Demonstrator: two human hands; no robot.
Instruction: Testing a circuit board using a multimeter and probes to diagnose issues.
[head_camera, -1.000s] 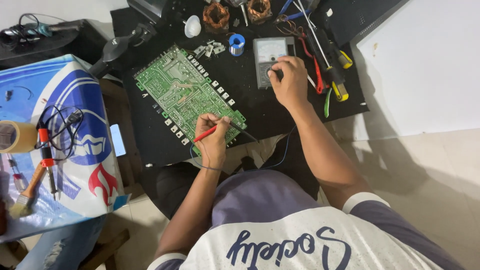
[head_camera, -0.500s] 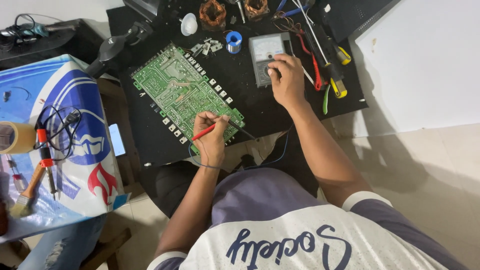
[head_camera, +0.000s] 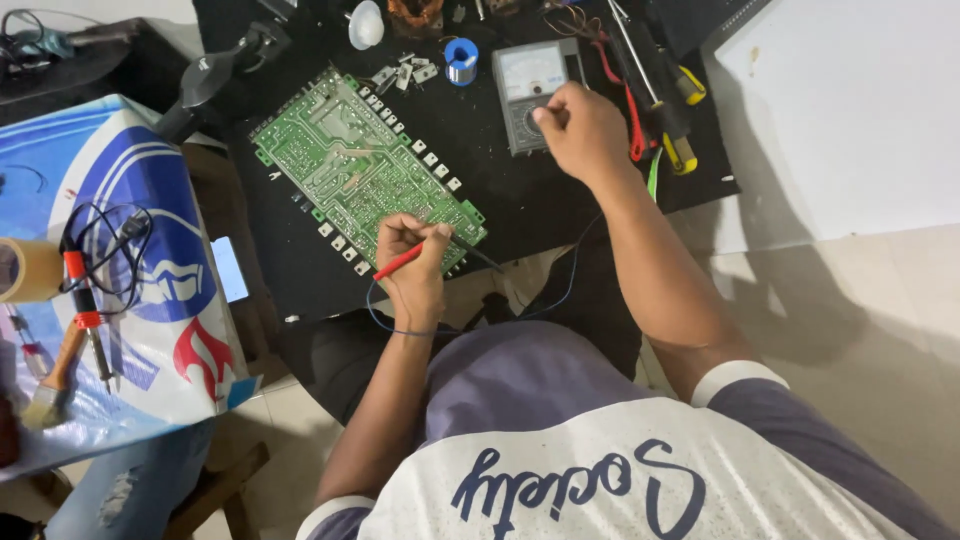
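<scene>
**Probing a circuit board while setting the meter**

At the far left, on the blue-and-white printed sheet (head_camera: 150, 200), lie one roll of tan tape (head_camera: 25, 270), one paintbrush (head_camera: 52, 385) and one orange-handled soldering iron (head_camera: 85, 325) with its black cord coiled beside it.

On the black work mat (head_camera: 500, 190) rests one green circuit board (head_camera: 365, 170), tilted diagonally, solder side up. The left hand (head_camera: 412, 262) sits at the board's near edge, fingers curled closed around two test probes: a red probe (head_camera: 398, 263) pinched like a pen and a black probe (head_camera: 478, 252) pointing out to the right. Their thin leads loop down below the wrist.

To do this well, I judge that the probe tips should stay steady on their solder points, with the heel of the hand braced on the mat, so neither tip slips across neighbouring joints while the eyes go to the dial.

Further right stand one white round cap (head_camera: 366, 24) and one blue spool of solder wire (head_camera: 461, 58). The single analogue multimeter (head_camera: 530, 85) lies flat near the mat's far edge; the right hand (head_camera: 585, 130) covers its lower half, fingers bent down onto the selector knob, though the grip itself is hidden. Right of it lie two yellow-handled screwdrivers (head_camera: 672, 120).
</scene>
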